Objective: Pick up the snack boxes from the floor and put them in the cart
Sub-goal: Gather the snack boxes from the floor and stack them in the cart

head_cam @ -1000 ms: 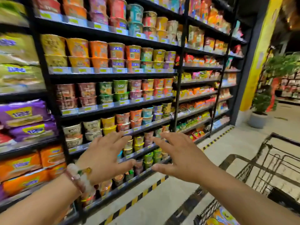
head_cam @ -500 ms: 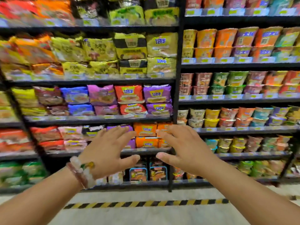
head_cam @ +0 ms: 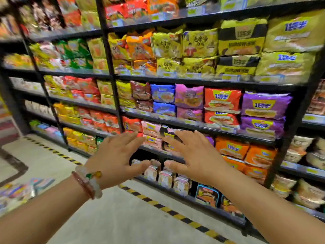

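We hold left hand [head_cam: 114,155] and right hand [head_cam: 195,155] mid-frame, fingers spread, gripping nothing, blurred snack boxes [head_cam: 19,191] on floor [head_cam: 123,217] lower left, noodle shelves [head_cam: 202,81] behind.

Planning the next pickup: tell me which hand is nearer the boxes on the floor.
Left. The left hand hangs above and right of the boxes; the right hand is farther right, before the shelves.

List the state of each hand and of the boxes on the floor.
left hand: open, fingers spread, holds nothing, raised in front of the shelves.
right hand: open, fingers spread, holds nothing.
snack boxes: lying on the floor at far left, blurred, untouched.
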A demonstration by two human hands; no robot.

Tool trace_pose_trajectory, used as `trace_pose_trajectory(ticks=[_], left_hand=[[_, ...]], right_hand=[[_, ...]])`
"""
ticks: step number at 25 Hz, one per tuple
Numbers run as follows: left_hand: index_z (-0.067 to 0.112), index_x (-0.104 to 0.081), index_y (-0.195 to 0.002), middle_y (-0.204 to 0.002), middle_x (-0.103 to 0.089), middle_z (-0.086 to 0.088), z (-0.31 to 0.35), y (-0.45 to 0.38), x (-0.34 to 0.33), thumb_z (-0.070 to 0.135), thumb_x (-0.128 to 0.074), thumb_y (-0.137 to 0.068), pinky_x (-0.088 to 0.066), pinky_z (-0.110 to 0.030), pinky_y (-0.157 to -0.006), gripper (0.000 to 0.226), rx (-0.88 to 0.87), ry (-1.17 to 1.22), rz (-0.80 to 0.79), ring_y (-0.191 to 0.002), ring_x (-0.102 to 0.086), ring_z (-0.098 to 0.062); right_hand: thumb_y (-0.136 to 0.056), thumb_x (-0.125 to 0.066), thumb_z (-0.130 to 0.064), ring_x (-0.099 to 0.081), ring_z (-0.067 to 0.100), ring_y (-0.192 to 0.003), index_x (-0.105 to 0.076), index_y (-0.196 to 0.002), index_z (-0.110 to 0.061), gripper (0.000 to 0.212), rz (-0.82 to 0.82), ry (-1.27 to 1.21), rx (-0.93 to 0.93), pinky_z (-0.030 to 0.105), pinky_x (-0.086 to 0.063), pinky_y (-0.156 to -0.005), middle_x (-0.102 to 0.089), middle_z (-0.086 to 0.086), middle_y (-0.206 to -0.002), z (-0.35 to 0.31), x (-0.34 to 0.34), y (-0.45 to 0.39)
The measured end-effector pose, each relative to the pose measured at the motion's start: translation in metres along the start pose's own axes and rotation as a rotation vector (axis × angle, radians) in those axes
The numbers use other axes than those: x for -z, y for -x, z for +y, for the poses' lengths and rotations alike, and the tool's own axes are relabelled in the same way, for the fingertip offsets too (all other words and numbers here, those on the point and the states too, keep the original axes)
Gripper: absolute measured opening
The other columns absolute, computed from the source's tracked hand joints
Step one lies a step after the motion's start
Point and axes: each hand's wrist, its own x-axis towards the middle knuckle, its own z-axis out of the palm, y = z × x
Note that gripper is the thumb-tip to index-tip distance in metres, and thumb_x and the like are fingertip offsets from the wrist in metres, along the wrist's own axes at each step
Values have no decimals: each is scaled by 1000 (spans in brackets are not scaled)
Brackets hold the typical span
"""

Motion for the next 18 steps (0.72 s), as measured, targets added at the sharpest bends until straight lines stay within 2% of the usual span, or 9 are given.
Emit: trace_pose_trajectory(ticks=[2, 4, 6, 9, 12, 15, 18], left_hand=[[40, -8, -149, -158, -8, 13, -20, -9, -4, 91, 16, -47, -7, -35, -115, 116, 75, -16, -14, -144, -7, -9], [39, -10, -149, -158, -9, 13, -37, -20, -9, 91, 24, -44, -7, -36, -115, 121, 117, -23, -8, -144, -6, -9], [38, -16, -149, -157, -15, 12, -53, -31, -16, 89, 25, -48, -10, -35, -114, 120, 156, -28, 40, -144, -12, -9], [32, -35, -144, -150, -36, 4, -77, -46, -28, 88, 8, -66, -23, -41, -110, 105, 257, -8, 110, -137, -34, -17], [21, -50, -131, -128, -59, -9, -101, -38, -47, 73, -18, -87, -45, -53, -90, 75, 368, -117, 69, -114, -59, -29], [16, -55, -126, -123, -62, -12, -130, -12, -61, 70, -18, -89, -49, -56, -84, 75, 512, -135, 55, -110, -61, -31], [19, -50, -125, -122, -63, -11, -165, 18, -67, 71, -15, -90, -49, -50, -84, 72, 629, -203, 94, -109, -60, -27]], right_hand=[[-71, 6, -84, -2, 17, -145, -6, -151, -37, 94, -41, -12, 86, 40, 4, -117, -5, -4, -159, 5, -6, -31], [-62, 9, -77, 2, 17, -145, -3, -151, -38, 98, -42, -26, 150, 40, 8, -116, -2, -3, -159, 11, -11, -61], [-60, 10, -76, 3, 17, -145, -2, -151, -39, 99, -32, -37, 206, 39, 10, -116, -2, -3, -159, 17, -17, -92], [-60, 13, -79, 3, 19, -146, -3, -151, -39, 100, -43, -60, 314, 39, 8, -116, -3, -1, -160, 21, -32, -140], [-64, 7, -78, 2, 19, -146, 0, -151, -40, 95, -65, -67, 452, 39, 4, -116, -3, -1, -160, 12, -50, -187], [-67, 5, -82, 3, 15, -144, 2, -151, -40, 94, -80, -80, 573, 37, 4, -116, -3, -4, -159, -14, -66, -226], [-66, 7, -79, 3, 17, -145, 3, -150, -40, 92, -85, -108, 670, 35, 3, -116, -3, -4, -160, -50, -83, -267]])
